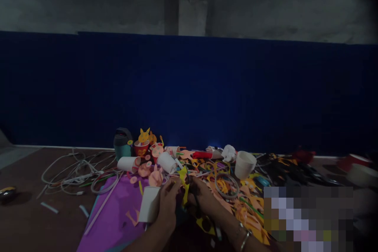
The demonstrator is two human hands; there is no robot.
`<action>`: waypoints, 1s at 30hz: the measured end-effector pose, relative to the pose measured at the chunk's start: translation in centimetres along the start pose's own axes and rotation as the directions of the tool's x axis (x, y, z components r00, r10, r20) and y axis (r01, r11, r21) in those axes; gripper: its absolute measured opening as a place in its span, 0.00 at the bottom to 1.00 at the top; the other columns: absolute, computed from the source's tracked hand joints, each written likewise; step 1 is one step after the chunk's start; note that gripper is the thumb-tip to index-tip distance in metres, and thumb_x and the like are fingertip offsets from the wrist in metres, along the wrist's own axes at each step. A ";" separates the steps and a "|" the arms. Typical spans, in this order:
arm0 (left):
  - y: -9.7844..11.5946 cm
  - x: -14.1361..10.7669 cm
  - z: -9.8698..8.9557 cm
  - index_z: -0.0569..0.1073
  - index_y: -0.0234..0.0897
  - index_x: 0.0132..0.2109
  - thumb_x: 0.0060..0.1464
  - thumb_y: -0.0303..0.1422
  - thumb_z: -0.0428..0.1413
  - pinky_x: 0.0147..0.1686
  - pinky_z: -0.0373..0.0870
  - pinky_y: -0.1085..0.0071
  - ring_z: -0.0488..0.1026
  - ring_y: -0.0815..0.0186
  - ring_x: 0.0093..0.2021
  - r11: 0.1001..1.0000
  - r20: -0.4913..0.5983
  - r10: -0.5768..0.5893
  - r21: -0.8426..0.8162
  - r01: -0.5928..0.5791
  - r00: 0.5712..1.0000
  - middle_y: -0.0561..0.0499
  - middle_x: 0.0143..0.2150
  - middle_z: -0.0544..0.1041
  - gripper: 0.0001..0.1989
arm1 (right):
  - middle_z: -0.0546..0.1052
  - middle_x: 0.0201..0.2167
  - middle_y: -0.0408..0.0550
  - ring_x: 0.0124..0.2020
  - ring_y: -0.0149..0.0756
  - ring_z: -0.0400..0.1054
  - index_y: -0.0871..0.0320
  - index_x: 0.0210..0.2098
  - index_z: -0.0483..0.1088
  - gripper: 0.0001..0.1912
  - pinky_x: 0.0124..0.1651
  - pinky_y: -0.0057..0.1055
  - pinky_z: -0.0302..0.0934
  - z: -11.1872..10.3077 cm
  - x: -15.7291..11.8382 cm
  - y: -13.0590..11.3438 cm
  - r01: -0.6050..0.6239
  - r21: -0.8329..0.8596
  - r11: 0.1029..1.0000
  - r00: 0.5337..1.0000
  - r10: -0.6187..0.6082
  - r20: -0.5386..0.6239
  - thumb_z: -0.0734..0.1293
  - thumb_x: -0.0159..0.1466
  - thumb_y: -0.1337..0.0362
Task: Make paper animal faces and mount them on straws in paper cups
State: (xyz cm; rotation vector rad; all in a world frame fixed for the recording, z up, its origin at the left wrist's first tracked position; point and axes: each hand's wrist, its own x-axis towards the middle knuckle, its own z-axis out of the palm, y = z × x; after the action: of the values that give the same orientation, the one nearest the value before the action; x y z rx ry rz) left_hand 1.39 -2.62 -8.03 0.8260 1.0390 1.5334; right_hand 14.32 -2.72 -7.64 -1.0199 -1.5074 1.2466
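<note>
Near the lower middle of the head view, my left hand [169, 197] is closed on the edge of a yellow paper piece [184, 185]. My right hand [202, 195], with a bracelet at its wrist, is closed just right of that paper. A dark, thin tool, which looks like scissors, shows at its fingers beside the paper. A white paper cup [149, 204] stands tilted against the left side of my left hand. Purple sheet [118, 208] lies beneath and left of the cup.
Several cups, including a white one [245, 164], stand or lie behind the hands. A teal container [122, 145] is at the back left, beside coiled white cables [69, 173]. Orange and yellow paper scraps [246, 212] are heaped on the right. A blue panel [189, 94] rises behind.
</note>
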 end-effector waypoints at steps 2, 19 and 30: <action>0.1 -0.1 0.0 0.77 0.36 0.29 0.40 0.38 0.64 0.34 0.67 0.73 0.72 0.64 0.33 1.000 0.032 -0.001 0.004 0.001 0.999 0.53 0.28 0.77 0.11 | 0.68 0.19 0.37 0.19 0.27 0.60 0.57 0.37 0.66 0.15 0.22 0.23 0.57 0.1 0.0 0.3 -0.019 0.014 1.000 1.000 0.019 -0.013 0.67 0.48 0.66; 0.4 0.1 0.1 0.78 0.35 0.28 0.37 0.37 0.65 0.36 0.66 0.72 0.73 0.62 0.33 1.000 0.069 0.015 0.012 -0.015 0.998 0.51 0.29 0.78 0.11 | 0.63 0.15 0.34 0.16 0.26 0.57 0.55 0.36 0.66 0.14 0.23 0.25 0.57 0.6 0.0 0.9 0.026 0.108 0.994 0.998 -0.020 -0.059 0.68 0.51 0.60; 1.1 0.2 0.0 0.75 0.34 0.27 0.40 0.37 0.63 0.30 0.66 0.74 0.71 0.66 0.29 1.000 0.117 0.010 -0.010 -0.009 0.993 0.53 0.26 0.75 0.10 | 0.66 0.18 0.37 0.20 0.28 0.60 0.58 0.30 0.67 0.09 0.23 0.24 0.56 0.2 -0.3 -0.6 0.015 0.041 0.999 0.998 -0.012 -0.066 0.67 0.51 0.61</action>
State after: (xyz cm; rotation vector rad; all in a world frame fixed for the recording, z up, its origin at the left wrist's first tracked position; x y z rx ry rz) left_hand 0.98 -2.46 -7.04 0.9046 0.9425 1.4787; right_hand 14.18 -3.09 -7.10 -1.0118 -1.4304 1.2187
